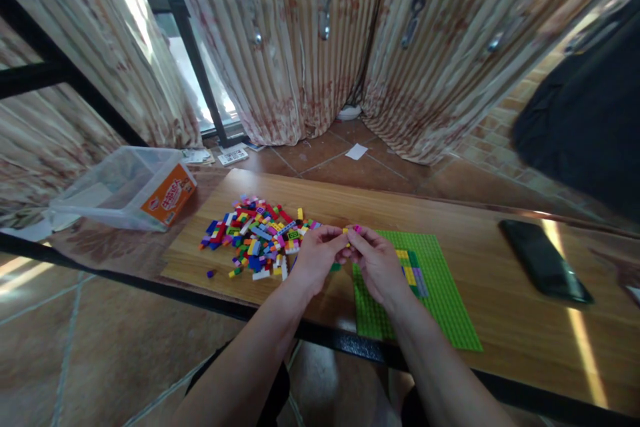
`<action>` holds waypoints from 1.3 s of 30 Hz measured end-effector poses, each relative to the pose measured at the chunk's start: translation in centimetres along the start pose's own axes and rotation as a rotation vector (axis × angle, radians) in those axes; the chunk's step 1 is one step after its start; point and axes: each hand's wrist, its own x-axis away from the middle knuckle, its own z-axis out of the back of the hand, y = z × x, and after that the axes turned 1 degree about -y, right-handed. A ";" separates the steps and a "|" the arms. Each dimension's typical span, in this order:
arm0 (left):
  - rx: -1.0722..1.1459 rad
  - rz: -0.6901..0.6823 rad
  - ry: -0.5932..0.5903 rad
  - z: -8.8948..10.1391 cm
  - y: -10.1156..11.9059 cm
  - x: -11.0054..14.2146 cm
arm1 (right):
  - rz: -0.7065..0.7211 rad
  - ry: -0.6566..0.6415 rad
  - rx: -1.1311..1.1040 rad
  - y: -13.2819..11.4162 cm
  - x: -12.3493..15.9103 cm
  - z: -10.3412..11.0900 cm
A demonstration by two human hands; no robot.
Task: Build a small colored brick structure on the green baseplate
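Head view: left hand (314, 259) and right hand (376, 263) meet, fingers curled nearly closed, pinching a tiny yellow brick (345, 232) and pink brick (357, 229) between the loose pile (260, 230) and green baseplate (443, 300), probably keeping both within easy reach.

Yellow brick (345, 231) and pink brick (357, 229), peeking out between left grip (318, 252) and right grip (374, 257), mostly covered! Left of the grips, a loose multicoloured heap (260, 230); beneath the right, flat green plate (443, 300), carrying a part-hidden yellow, green and lilac block (411, 273).
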 end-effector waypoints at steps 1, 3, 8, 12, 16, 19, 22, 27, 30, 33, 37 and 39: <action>0.001 -0.003 -0.002 0.1 0.0 0.0 | 0.008 -0.007 0.014 0.1 0.0 0.0; 0.006 -0.004 -0.012 0.2 -0.1 0.1 | 0.009 -0.011 0.025 0.2 0.1 0.1; 0.000 0.027 -0.042 0.7 0.3 0.2 | -0.045 -0.019 0.005 0.0 0.1 0.1; -0.341 -0.211 0.037 3.3 2.3 0.1 | -0.108 -0.034 0.010 -0.1 -0.1 -0.7; -0.863 -0.397 0.222 8.5 5.1 0.5 | -0.116 -0.124 0.241 0.1 -1.7 -2.7; -1.095 -0.372 0.328 11.7 6.3 0.9 | 0.010 -0.222 0.570 0.5 -4.0 -5.2; -1.235 -0.332 0.326 13.1 6.6 1.1 | 0.235 -0.273 0.987 0.7 -6.0 -8.0; -1.182 -0.338 0.262 13.7 6.6 0.8 | 0.357 -0.480 1.578 1.1 -7.0 -10.7; -1.131 -0.367 0.255 14.4 6.7 0.5 | 0.351 -0.540 1.631 1.5 -6.6 -11.0; -1.100 -0.360 0.308 15.3 7.0 0.5 | 0.334 -0.591 1.673 1.5 -6.0 -11.0; -1.117 -0.267 0.406 17.4 8.1 2.2 | 0.364 -0.649 1.668 1.0 -4.8 -11.2; -1.192 -0.154 0.505 18.7 8.7 3.9 | 0.397 -0.656 1.649 0.9 -4.1 -11.7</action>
